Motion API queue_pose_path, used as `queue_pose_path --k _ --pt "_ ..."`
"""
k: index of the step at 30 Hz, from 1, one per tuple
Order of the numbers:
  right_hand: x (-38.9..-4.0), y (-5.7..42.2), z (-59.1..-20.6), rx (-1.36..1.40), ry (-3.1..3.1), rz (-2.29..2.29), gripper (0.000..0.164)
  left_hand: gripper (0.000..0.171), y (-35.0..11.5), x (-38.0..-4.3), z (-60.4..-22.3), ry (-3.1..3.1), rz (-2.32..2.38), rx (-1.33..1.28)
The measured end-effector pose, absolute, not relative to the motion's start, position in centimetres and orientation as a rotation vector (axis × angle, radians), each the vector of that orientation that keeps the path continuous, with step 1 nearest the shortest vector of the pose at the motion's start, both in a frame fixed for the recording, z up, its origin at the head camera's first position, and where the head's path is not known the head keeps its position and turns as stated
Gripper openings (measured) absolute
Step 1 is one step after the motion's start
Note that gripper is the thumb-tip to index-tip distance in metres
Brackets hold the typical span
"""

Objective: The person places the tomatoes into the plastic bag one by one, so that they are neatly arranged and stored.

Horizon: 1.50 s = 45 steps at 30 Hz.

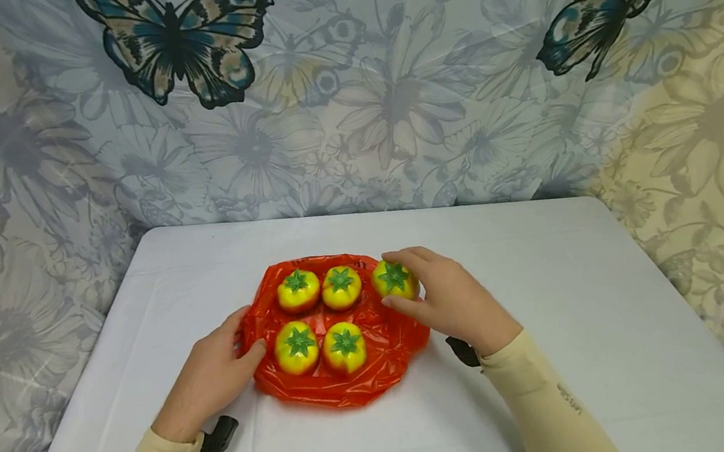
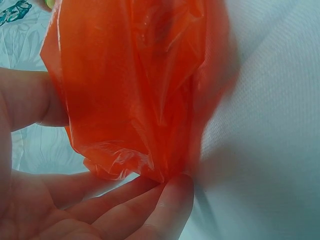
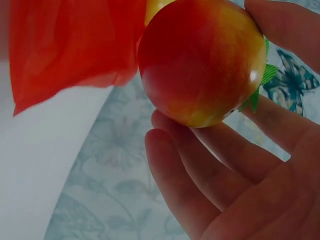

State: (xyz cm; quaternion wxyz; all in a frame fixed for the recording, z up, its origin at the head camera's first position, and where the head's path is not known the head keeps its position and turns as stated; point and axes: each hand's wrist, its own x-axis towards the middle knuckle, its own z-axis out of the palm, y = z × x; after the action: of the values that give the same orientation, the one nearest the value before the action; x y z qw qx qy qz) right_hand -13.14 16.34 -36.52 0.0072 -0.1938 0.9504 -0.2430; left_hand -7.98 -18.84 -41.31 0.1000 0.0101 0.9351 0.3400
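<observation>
An open red plastic bag (image 1: 315,394), crumpled at its edges, rests on the table. In it stand several yellow-and-red toy tomatoes (image 1: 344,347) with green star-shaped leaf tops, in two rows. My left hand (image 1: 217,368) holds the bag's left side; in the left wrist view the thumb lies against the red plastic (image 2: 120,90) and the other fingers reach its lower edge. Over the bag's upper right part, my right hand (image 1: 448,294) grips another toy tomato (image 1: 394,278) between thumb and fingers. The right wrist view shows that tomato's (image 3: 200,65) red underside, raised beside the bag.
A white cloth covers the table (image 1: 590,318), whose far edge meets a wall (image 1: 390,124) with flower and butterfly prints. Dark wrist devices (image 1: 218,436) sit below both hands, at the ends of beige sleeves (image 1: 553,398).
</observation>
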Motion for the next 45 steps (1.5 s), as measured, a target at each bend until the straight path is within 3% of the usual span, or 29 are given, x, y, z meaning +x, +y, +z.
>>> queue_pose_path --k 45 --pt "-13.4 13.6 -40.1 -0.739 2.838 -0.621 0.064 0.07 -18.9 -8.1 -41.4 2.774 1.008 0.046"
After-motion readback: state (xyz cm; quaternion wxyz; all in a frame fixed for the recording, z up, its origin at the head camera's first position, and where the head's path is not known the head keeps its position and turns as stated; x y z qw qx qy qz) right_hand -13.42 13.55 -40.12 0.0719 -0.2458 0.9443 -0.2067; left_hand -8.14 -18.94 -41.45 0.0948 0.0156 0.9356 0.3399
